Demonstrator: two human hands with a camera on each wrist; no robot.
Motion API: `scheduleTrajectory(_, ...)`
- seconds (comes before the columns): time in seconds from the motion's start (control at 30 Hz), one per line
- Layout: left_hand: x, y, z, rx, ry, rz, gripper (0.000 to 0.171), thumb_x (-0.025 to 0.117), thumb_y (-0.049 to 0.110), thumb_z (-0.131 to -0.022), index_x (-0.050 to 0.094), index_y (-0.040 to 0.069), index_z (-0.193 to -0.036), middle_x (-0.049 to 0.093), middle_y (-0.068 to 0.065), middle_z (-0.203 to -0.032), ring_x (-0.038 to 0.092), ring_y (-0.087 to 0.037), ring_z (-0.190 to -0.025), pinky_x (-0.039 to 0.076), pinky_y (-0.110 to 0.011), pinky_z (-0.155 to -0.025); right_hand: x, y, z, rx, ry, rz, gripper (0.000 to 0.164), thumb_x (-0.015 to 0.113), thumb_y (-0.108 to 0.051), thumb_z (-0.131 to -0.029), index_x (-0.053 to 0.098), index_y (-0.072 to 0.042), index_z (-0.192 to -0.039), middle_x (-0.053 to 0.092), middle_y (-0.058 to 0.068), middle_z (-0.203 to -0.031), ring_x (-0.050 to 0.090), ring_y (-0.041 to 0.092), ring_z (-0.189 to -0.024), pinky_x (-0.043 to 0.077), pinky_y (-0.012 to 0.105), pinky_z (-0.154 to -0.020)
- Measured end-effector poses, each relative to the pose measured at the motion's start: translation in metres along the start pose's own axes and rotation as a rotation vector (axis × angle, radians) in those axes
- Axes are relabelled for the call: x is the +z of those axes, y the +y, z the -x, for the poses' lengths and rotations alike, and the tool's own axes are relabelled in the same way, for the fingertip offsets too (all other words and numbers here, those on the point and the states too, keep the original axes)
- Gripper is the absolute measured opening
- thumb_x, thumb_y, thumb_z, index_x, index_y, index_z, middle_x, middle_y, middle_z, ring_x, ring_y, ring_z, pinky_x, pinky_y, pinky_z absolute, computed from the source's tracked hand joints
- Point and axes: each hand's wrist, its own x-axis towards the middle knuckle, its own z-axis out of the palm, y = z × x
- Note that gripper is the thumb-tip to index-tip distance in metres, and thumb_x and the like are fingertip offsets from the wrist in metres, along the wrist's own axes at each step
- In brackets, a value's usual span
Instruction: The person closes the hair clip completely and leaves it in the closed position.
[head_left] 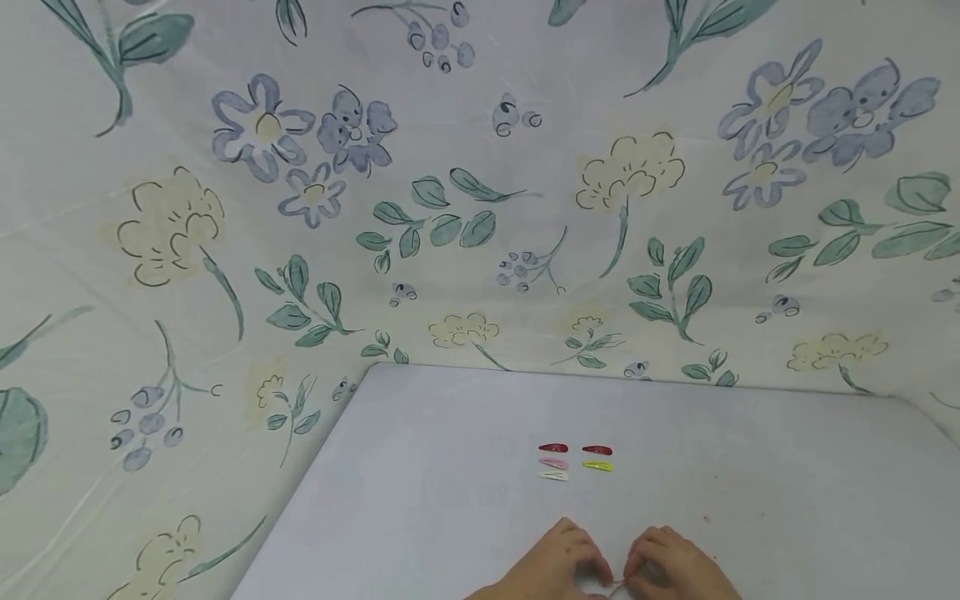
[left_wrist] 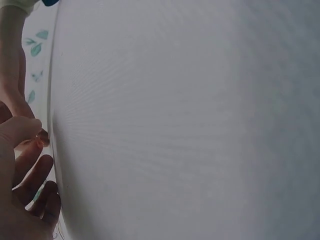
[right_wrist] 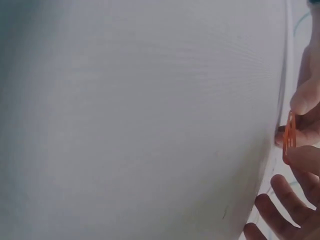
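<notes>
An orange snap hair clip [right_wrist: 286,145] spans the gap between my two hands, one end at each. My left hand [head_left: 557,563] pinches one end between thumb and finger. At the other end, the thumb and a finger of my right hand [head_left: 678,568] grip the clip, and in the right wrist view its other fingers are spread apart. Only a bit of orange shows between the fingertips in the left wrist view. Both hands are low in the head view, close together over the near part of the white table [head_left: 420,467].
Beyond my hands lie hair clips in two columns: a red clip [head_left: 553,448], a pink clip [head_left: 555,463] and a white clip [head_left: 553,476] at left, another red clip [head_left: 597,450] and a yellow clip [head_left: 597,466] at right. A floral cloth [head_left: 465,275] hangs behind the table.
</notes>
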Motion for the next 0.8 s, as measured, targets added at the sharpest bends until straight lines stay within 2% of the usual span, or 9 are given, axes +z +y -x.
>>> scheduleTrajectory(0.1,0.000,0.001,-0.001,-0.053,-0.005,0.048,0.014,0.080,0.025,-0.081,0.075,0.019,-0.093,0.065,0.016,-0.088,0.045,0.004,-0.092,0.036,-0.007,-0.080,-0.001,-0.003,-0.002,0.075,-0.019,-0.031,0.012,0.076,-0.025,-0.085,0.064,-0.028,-0.083,0.058,-0.015,-0.092,0.046,0.000,-0.082,0.052,0.029,-0.076)
scheduleTrajectory(0.27,-0.004,0.003,0.000,-0.201,-0.016,0.207,0.012,0.076,0.021,-0.084,0.074,0.020,-0.096,0.059,0.020,-0.087,0.043,0.008,-0.086,0.042,-0.012,-0.074,-0.001,-0.010,-0.004,0.138,-0.003,-0.046,0.012,0.076,-0.022,-0.085,0.064,-0.025,-0.087,0.057,-0.013,-0.092,0.048,0.002,-0.082,0.052,0.032,-0.077)
scheduleTrajectory(0.33,-0.004,0.003,0.001,-0.201,0.026,0.212,0.012,0.075,0.019,-0.084,0.073,0.019,-0.096,0.059,0.019,-0.086,0.044,0.009,-0.083,0.043,-0.012,-0.074,-0.001,-0.015,-0.005,0.173,0.023,-0.063,0.013,0.076,-0.021,-0.085,0.064,-0.023,-0.090,0.058,-0.012,-0.090,0.050,0.005,-0.082,0.053,0.032,-0.078)
scheduleTrajectory(0.43,-0.004,0.000,0.002,-0.141,0.135,0.186,0.012,0.074,0.014,-0.084,0.070,0.018,-0.094,0.064,0.015,-0.083,0.046,0.008,-0.080,0.041,-0.010,-0.072,-0.001,-0.022,-0.007,0.210,0.073,-0.100,0.016,0.076,-0.020,-0.085,0.062,-0.022,-0.092,0.058,-0.011,-0.088,0.051,0.007,-0.081,0.053,0.031,-0.078)
scheduleTrajectory(0.6,-0.004,-0.006,-0.001,-0.139,0.250,0.277,0.013,0.072,0.007,-0.084,0.067,0.016,-0.092,0.069,0.010,-0.082,0.049,0.006,-0.078,0.046,-0.013,-0.072,-0.008,-0.028,-0.013,0.190,0.117,-0.149,0.015,0.075,-0.026,-0.087,0.063,-0.022,-0.093,0.061,-0.012,-0.089,0.054,0.008,-0.083,0.050,0.027,-0.072)
scheduleTrajectory(0.67,-0.006,-0.008,-0.003,-0.164,0.272,0.316,0.013,0.072,0.007,-0.084,0.067,0.016,-0.092,0.068,0.009,-0.083,0.051,0.005,-0.080,0.048,-0.016,-0.073,-0.012,-0.030,-0.017,0.197,0.124,-0.178,0.015,0.074,-0.028,-0.087,0.064,-0.020,-0.095,0.062,-0.010,-0.091,0.057,0.012,-0.087,0.051,0.032,-0.075)
scheduleTrajectory(0.8,-0.014,-0.010,-0.006,-0.147,0.334,0.304,0.014,0.072,0.004,-0.084,0.066,0.015,-0.092,0.068,0.006,-0.085,0.054,0.002,-0.085,0.051,-0.019,-0.076,-0.016,-0.035,-0.025,0.197,0.167,-0.197,0.016,0.075,-0.028,-0.087,0.067,-0.018,-0.098,0.064,-0.011,-0.093,0.059,0.014,-0.093,0.052,0.042,-0.083)
